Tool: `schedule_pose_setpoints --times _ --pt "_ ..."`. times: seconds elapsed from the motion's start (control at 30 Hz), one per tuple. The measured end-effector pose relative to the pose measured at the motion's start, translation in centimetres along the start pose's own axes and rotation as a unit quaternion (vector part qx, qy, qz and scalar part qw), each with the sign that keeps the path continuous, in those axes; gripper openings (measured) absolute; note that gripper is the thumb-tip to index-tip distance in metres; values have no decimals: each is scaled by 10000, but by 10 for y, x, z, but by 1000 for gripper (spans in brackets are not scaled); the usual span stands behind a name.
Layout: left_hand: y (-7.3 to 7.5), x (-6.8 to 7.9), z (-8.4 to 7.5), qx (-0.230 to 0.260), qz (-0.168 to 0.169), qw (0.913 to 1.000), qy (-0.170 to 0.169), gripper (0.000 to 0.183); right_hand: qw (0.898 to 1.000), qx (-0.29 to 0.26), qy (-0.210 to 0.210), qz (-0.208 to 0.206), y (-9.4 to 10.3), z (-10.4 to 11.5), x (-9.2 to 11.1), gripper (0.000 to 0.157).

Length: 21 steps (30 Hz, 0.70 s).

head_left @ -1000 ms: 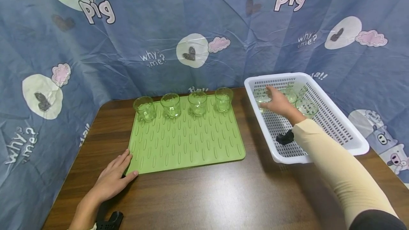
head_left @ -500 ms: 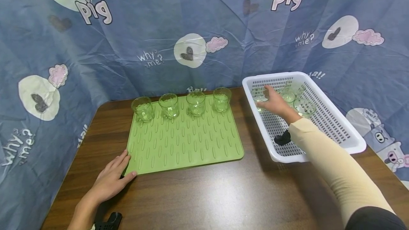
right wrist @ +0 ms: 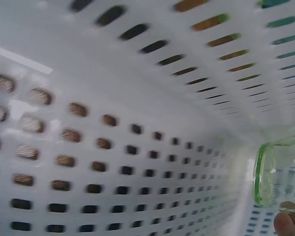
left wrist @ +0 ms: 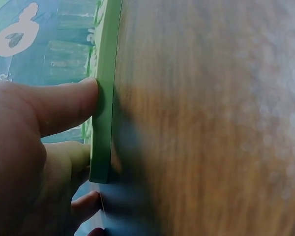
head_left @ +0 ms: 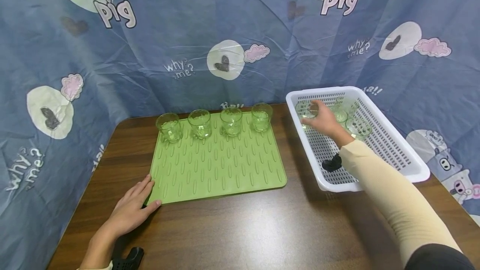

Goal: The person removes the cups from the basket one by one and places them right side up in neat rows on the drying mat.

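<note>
"Over in the white slotted basket (head_left: 386,151), what is your right hand (head_left: 325,120) doing?"

"Holding a green-tinted glass cup (head_left: 304,110), my thumb and fingers curved round its side; the cup is at the basket's far left corner, with more glass cups (head_left: 358,127) near it on the right; my right wrist view catches only a digit tip (thumb or finger, I cannot tell) beside the glass."

"And your left hand (head_left: 129,209)?"

"Spread, with its back upward, at the near left corner of the green ridged mat (head_left: 221,163); my thumb tip touches the near edge; my fingertips rest by the left edge."

"What stands on that mat?"

"Four glass cups (head_left: 231,122), upright along its far edge, apart from one another; the mat lies left of the basket on a brown wood-grain table (head_left: 225,232); behind it all hangs a blue printed cloth (head_left: 142,45) (pigs and lettering included)."
</note>
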<state>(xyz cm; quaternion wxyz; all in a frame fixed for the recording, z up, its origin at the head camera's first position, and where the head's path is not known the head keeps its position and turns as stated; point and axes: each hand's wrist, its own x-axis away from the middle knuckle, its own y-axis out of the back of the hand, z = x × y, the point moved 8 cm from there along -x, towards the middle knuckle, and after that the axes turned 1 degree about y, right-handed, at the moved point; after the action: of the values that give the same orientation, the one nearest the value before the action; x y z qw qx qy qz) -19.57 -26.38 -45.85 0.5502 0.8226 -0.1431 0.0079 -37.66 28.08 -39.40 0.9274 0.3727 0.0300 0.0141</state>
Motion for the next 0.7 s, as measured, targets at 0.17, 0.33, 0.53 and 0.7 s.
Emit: schedule_pose_setpoints --times 0.17,0.33,0.53,0.7 --pt "0 0 0 18 4 10000 -6 80 9995 -143 -13 -292 12 12 3 87" --pt "-1 1 0 55 37 10000 46 80 9983 -276 111 -502 24 26 4 85" --pt "1 0 -2 -35 -73 10000 -17 79 9966 -679 56 -472 35 34 7 83" --pt "2 1 -1 -29 -65 10000 -6 79 9927 -1042 32 -601 50 45 11 84"
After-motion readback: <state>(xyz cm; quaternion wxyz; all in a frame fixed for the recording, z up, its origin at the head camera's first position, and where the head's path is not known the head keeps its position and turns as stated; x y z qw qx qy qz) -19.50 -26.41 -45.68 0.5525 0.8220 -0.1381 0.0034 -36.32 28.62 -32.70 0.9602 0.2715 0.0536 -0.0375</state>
